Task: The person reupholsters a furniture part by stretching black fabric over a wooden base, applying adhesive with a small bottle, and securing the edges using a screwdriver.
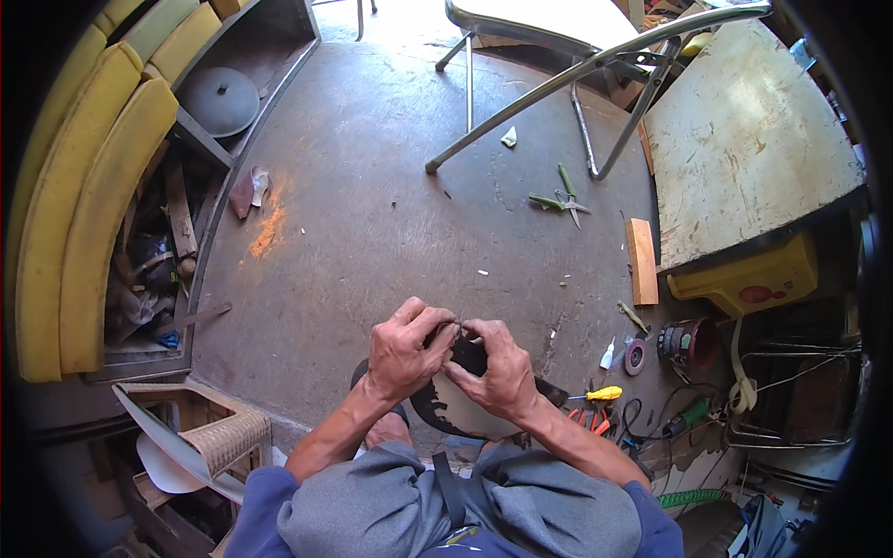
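In front of my knees I hold a black piece with a worn, ragged-edged beige patch (460, 409); its exact kind I cannot make out. My left hand (405, 349) pinches its upper edge, fingers curled. My right hand (498, 372) grips the same edge just beside, thumb across the front. The two sets of fingertips nearly meet, and what lies between them is hidden. To the right of my right hand, on the floor, are a yellow-handled screwdriver (605, 393), red-handled pliers (597, 424) and a small white bottle (607, 353).
Green-handled shears (565, 201) lie ahead on the floor, below a metal-framed chair (530, 107). To the right are a wooden block (642, 262), a yellow plastic stool (791, 274) and a green power tool (688, 417). A cluttered shelf (181, 223) stands left, above a woven-seat chair (223, 432).
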Tool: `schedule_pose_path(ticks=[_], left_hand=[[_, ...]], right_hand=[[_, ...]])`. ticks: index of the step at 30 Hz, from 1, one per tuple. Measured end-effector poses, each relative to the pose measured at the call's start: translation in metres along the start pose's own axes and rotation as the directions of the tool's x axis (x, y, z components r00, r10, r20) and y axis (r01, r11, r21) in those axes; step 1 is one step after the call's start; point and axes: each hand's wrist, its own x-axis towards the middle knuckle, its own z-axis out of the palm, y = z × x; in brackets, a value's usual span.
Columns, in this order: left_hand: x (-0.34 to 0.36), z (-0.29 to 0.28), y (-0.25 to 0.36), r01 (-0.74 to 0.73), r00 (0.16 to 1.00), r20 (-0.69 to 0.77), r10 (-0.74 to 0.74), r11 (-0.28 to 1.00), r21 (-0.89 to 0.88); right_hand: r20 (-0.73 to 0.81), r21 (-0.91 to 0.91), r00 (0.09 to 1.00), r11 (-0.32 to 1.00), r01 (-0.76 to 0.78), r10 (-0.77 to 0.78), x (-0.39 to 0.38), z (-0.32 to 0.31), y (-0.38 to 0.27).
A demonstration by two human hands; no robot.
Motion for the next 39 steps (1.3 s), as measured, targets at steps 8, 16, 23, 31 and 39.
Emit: schedule_pose_path(ticks=[8,16,23,31,39], left_hand=[[-0.002,0.005,-0.009,0.173,0.985,0.000,-0.174,0.979,-0.108],[-0.006,0.014,-0.004,0.432,0.902,0.110,-0.418,0.861,-0.268],[-0.010,0.022,-0.013,0.431,0.902,0.115,-0.416,0.852,-0.297],[-0.010,0.021,-0.010,0.465,0.884,0.132,-0.449,0.815,-0.345],[-0.010,0.021,-0.004,0.498,0.866,0.178,-0.467,0.781,-0.378]], right_hand=[[-0.065,-0.140,0.985,0.979,0.147,-0.157,-0.003,0.013,0.007],[-0.053,-0.093,0.996,0.993,-0.072,0.067,-0.005,0.013,0.012],[0.002,-0.030,0.991,0.991,-0.130,0.130,-0.002,0.008,0.010],[0.044,-0.065,0.992,0.992,-0.112,0.115,0.002,0.005,0.003],[0.087,-0.108,0.990,0.989,-0.099,0.108,0.006,0.000,0.006]])
